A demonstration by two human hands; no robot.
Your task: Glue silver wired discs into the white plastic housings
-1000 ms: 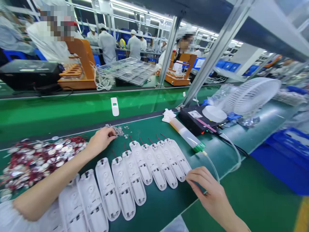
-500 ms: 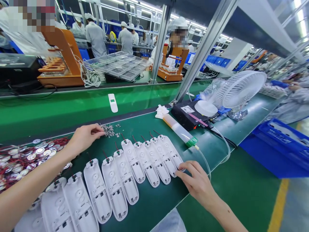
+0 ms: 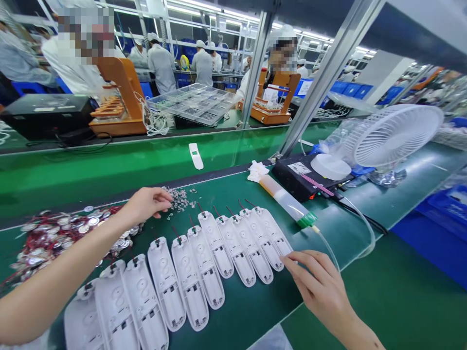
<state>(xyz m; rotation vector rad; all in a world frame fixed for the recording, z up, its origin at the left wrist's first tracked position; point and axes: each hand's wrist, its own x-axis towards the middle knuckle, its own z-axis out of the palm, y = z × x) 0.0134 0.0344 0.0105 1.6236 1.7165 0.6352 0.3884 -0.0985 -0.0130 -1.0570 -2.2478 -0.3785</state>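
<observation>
A slanting row of several long white plastic housings [image 3: 197, 287] lies on the green bench, their hollow sides up, with short red wires at the top ends. My left hand [image 3: 148, 204] is over the near edge of a heap of tiny metal pieces [image 3: 180, 199], its thumb and fingers pinched. What the pinch holds is too small to make out. At the lower end of the rightmost housing [image 3: 272, 228] is my right hand [image 3: 323, 282], thumb and forefinger together. These fingers cover that end, so anything between them is hidden.
Round metal discs with red wires [image 3: 83, 228] are heaped at left. A fluid-filled syringe barrel [image 3: 286, 201] lies beyond the row, near a black box [image 3: 295, 175] and a white fan [image 3: 397, 136]. Blue crates [image 3: 438, 228] stand at right. Co-workers sit across the bench.
The view has swung left, so the bench things appear farther right. My left hand has drawn slightly back from the metal pieces. My right hand stays by the rightmost housing's end.
</observation>
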